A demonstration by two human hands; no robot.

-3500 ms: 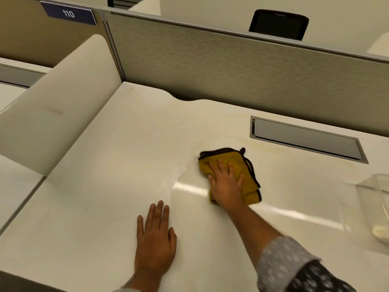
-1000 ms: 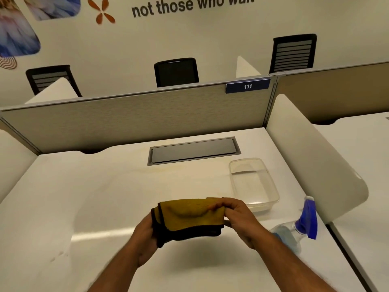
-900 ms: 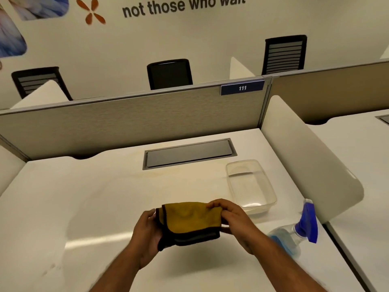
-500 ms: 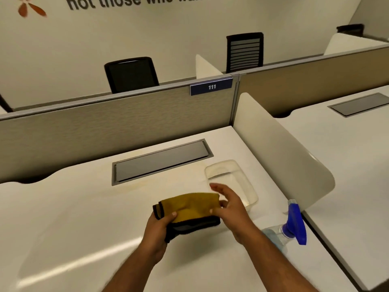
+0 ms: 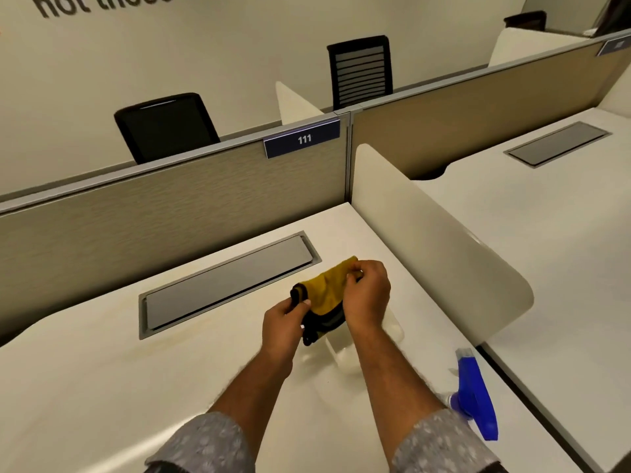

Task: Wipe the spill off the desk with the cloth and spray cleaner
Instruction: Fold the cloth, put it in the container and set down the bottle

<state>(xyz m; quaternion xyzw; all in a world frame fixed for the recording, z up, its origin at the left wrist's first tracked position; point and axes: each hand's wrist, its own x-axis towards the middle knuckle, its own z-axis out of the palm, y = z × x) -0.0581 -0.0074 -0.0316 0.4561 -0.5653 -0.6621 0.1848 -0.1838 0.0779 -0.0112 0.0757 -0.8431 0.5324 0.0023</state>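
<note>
Cloth (image 5: 326, 290) soft, light, floppy; best pinched at hemmed edges, judging by drape. My left hand (image 5: 283, 327) pinches dark bottom corner; my right hand (image 5: 367, 297) pinches upper yellow edge. Cloth hangs between both hands, above desk (image 5: 102, 387). Spray cleaner (image 5: 474, 394) stands near right forearm, untouched.

I see both hands holding the yellow cloth (image 5: 326, 291) above the desk (image 5: 102, 387): my left hand (image 5: 284, 325) grips its dark-trimmed lower edge, my right hand (image 5: 367, 297) pinches the top. A blue-triggered spray bottle (image 5: 474, 396) sits near my right forearm, and a clear container (image 5: 392, 331) shows partly beneath the hands.
</note>
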